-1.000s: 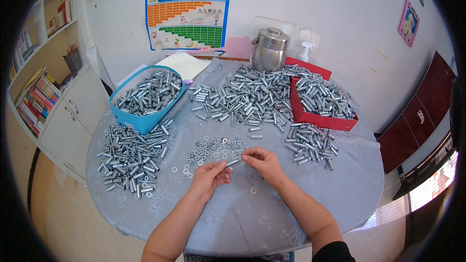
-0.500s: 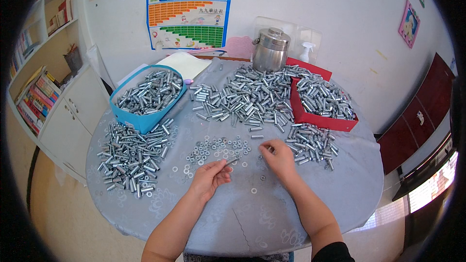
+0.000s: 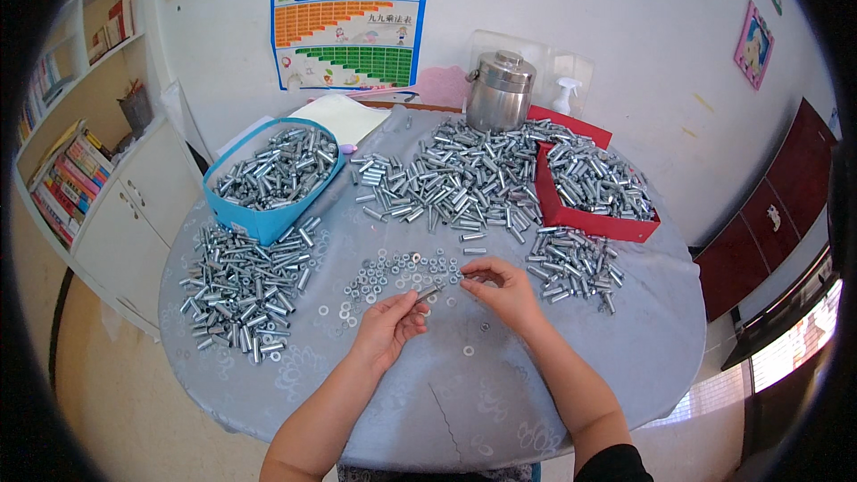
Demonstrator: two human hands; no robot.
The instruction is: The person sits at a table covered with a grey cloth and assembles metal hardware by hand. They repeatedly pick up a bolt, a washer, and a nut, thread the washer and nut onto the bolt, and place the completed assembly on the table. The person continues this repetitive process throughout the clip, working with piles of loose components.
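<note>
Left hand (image 3: 386, 326) pinching a bolt (image 3: 428, 292), right hand (image 3: 504, 290) pinching something small (unclear) — striped poster (image 3: 350, 13) behind

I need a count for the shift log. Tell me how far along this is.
Apparently done: blue bin and red tray are full of metal sleeves. In hand: left hand holds one bolt; right hand picks at the washers. Left: big loose piles mid-table and left.

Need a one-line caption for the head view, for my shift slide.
Left hand holds a small metal bolt while the right hand picks at scattered washers on the round table.
</note>
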